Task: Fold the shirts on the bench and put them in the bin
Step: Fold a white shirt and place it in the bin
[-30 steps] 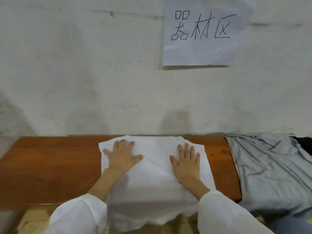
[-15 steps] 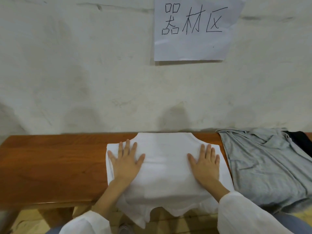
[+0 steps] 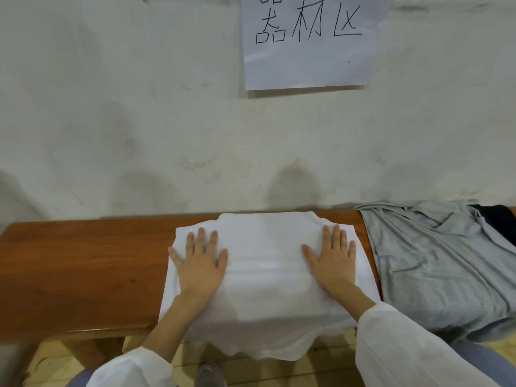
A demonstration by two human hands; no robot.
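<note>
- Here I see my left hand (image 3: 198,268) flat on the white shirt (image 3: 266,277), fingers straight and spread.
- My right hand (image 3: 333,263) presses the same shirt nearer its right side, fingers straight and close together.
- The white shirt lies mid-bench (image 3: 81,272), its lower part hanging over the front edge.
- A grey shirt (image 3: 441,263) covers the bench's right end, just beside the white one.

Left hand (image 3: 199,265), right hand (image 3: 333,263) flat on shirt (image 3: 265,277)
</note>
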